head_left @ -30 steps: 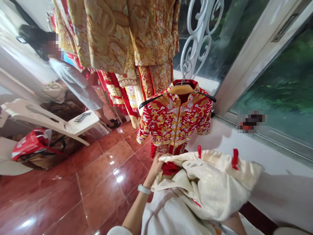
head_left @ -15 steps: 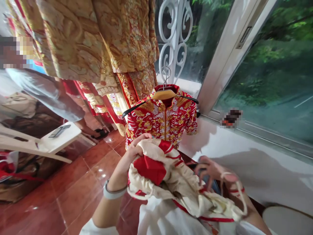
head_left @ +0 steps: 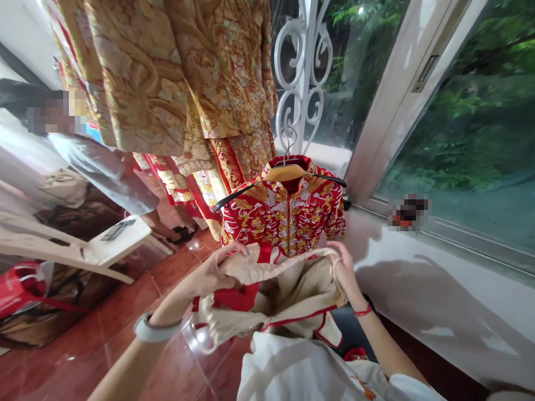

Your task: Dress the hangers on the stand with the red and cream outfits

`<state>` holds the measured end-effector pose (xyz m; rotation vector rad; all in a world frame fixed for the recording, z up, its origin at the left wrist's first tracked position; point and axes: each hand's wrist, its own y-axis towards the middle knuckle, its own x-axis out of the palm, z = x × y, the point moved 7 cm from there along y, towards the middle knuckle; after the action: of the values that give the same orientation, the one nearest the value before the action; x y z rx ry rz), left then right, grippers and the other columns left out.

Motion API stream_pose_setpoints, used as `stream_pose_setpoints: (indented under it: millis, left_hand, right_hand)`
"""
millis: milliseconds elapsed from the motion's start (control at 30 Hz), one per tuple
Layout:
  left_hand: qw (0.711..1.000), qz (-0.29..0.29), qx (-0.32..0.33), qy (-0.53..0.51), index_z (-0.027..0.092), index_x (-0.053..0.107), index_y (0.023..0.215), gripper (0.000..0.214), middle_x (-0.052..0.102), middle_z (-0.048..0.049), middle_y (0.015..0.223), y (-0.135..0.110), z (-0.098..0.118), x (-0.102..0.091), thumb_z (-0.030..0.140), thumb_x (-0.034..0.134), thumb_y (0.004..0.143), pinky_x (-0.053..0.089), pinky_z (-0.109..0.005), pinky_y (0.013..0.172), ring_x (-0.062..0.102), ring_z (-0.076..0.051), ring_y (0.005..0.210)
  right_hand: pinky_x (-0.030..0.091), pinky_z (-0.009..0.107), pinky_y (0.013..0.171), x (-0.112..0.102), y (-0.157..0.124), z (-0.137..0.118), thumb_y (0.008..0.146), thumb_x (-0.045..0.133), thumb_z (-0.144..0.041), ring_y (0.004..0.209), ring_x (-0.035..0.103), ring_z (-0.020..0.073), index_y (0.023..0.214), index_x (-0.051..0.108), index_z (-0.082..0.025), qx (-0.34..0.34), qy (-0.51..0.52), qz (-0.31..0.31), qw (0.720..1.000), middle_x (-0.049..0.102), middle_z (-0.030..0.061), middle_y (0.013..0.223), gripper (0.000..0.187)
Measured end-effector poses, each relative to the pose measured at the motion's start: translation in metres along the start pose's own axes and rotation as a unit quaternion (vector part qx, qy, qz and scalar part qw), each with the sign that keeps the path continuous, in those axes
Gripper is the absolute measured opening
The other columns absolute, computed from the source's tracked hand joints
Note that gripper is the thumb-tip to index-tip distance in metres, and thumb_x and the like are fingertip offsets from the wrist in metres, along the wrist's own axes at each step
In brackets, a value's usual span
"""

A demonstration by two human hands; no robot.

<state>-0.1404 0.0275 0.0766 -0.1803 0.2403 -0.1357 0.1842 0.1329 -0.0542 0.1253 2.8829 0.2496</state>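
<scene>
Now cream bag (head_left: 295, 292) btw L hand (head_left: 214, 273) & R hand (head_left: 345, 271), grips tight on rim

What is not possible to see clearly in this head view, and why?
Head view: bottom of the cream bag, held by the left hand and right hand; its folds hide it.
Head view: hem of the red jacket, behind the bag.
Head view: tops of the gold garments, cut by the top edge.
Head view: dark item on the white chair, too small to name.
</scene>
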Motion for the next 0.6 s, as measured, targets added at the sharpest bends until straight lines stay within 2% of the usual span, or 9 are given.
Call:
stream_pose_setpoints:
  millis: [67, 133, 167, 200, 233, 300, 367, 467, 600]
  left_hand:
    - [0.992, -0.100, 0.004, 0.072, 0.021, 0.071, 0.095, 0.045, 0.072, -0.0006, 0.088, -0.008, -0.003, 0.011, 0.013, 0.060, 0.052, 0.049, -0.022, 0.062, 0.062, -0.017, 0.074]
    - [0.970, -0.197, 0.013, 0.139, 0.023, 0.077, 0.089, 0.042, 0.075, -0.0004, 0.089, -0.018, -0.010, 0.028, 0.010, 0.054, 0.056, 0.052, -0.023, 0.073, 0.067, -0.019, 0.082]
    - [0.961, -0.213, 0.021, 0.178, 0.025, 0.078, 0.085, 0.042, 0.076, 0.0000, 0.088, -0.020, -0.015, 0.033, 0.008, 0.052, 0.057, 0.052, -0.024, 0.077, 0.069, -0.019, 0.084]
    - [0.954, -0.198, 0.026, 0.225, 0.027, 0.079, 0.084, 0.044, 0.077, 0.0002, 0.088, -0.019, -0.020, 0.034, 0.006, 0.050, 0.058, 0.052, -0.025, 0.079, 0.070, -0.020, 0.085]
    - [0.947, -0.154, 0.025, 0.280, 0.029, 0.080, 0.085, 0.048, 0.078, -0.0001, 0.091, -0.015, -0.026, 0.030, 0.004, 0.050, 0.058, 0.052, -0.027, 0.082, 0.071, -0.021, 0.087]
    - [0.920, -0.026, -0.008, 0.391, 0.032, 0.080, 0.096, 0.057, 0.078, -0.0021, 0.101, -0.003, -0.038, 0.011, 0.001, 0.050, 0.059, 0.051, -0.031, 0.085, 0.072, -0.025, 0.094]
    - [0.879, 0.068, -0.059, 0.468, 0.034, 0.077, 0.110, 0.065, 0.077, -0.0049, 0.108, 0.010, -0.047, -0.013, 0.001, 0.050, 0.061, 0.051, -0.035, 0.085, 0.072, -0.028, 0.096]
    - [0.841, 0.126, -0.081, 0.521, 0.033, 0.073, 0.121, 0.065, 0.077, -0.0064, 0.108, 0.035, -0.043, -0.044, 0.004, 0.051, 0.066, 0.051, -0.034, 0.082, 0.072, -0.028, 0.095]
    - [0.833, 0.137, -0.060, 0.533, 0.028, 0.073, 0.122, 0.061, 0.077, -0.0051, 0.109, 0.064, -0.021, -0.070, 0.007, 0.049, 0.070, 0.050, -0.028, 0.081, 0.070, -0.026, 0.099]
  right_hand:
    - [0.052, 0.035, 0.074, -0.015, 0.026, -0.026, 0.076, 0.053, -0.034, 0.081, 0.061, 0.0222, 0.115, 0.061, -0.022, 0.009, 0.030, 0.095, 0.995, 0.067, 0.0066, 0.102, 0.041]
    - [0.052, 0.034, 0.073, -0.019, 0.045, -0.056, 0.075, 0.054, -0.032, 0.078, 0.060, 0.0199, 0.123, 0.058, -0.022, -0.010, 0.059, 0.137, 0.989, 0.066, 0.0071, 0.108, 0.050]
    - [0.052, 0.034, 0.076, -0.018, 0.054, -0.072, 0.073, 0.054, -0.031, 0.081, 0.061, 0.0198, 0.127, 0.057, -0.022, -0.034, 0.068, 0.140, 0.987, 0.065, 0.0081, 0.114, 0.054]
    - [0.052, 0.034, 0.079, -0.015, 0.061, -0.087, 0.072, 0.055, -0.029, 0.086, 0.062, 0.0203, 0.131, 0.055, -0.022, -0.064, 0.072, 0.134, 0.986, 0.063, 0.0094, 0.121, 0.060]
    - [0.052, 0.035, 0.081, -0.011, 0.069, -0.101, 0.070, 0.056, -0.027, 0.089, 0.062, 0.0211, 0.135, 0.052, -0.022, -0.094, 0.070, 0.120, 0.986, 0.061, 0.0106, 0.128, 0.065]
    - [0.053, 0.036, 0.078, 0.001, 0.087, -0.120, 0.068, 0.056, -0.025, 0.088, 0.063, 0.0222, 0.144, 0.046, -0.022, -0.139, 0.052, 0.074, 0.986, 0.060, 0.0122, 0.132, 0.076]
    - [0.053, 0.037, 0.074, 0.015, 0.109, -0.129, 0.066, 0.055, -0.023, 0.080, 0.062, 0.0217, 0.148, 0.042, -0.022, -0.157, 0.021, 0.014, 0.987, 0.063, 0.0121, 0.126, 0.083]
    - [0.052, 0.037, 0.071, 0.035, 0.142, -0.130, 0.064, 0.055, -0.022, 0.070, 0.059, 0.0190, 0.146, 0.043, -0.021, -0.165, -0.007, -0.041, 0.985, 0.066, 0.0096, 0.115, 0.083]
    - [0.051, 0.036, 0.071, 0.046, 0.173, -0.127, 0.060, 0.055, -0.020, 0.071, 0.058, 0.0185, 0.128, 0.053, -0.018, -0.171, -0.004, -0.030, 0.985, 0.066, 0.0094, 0.111, 0.068]
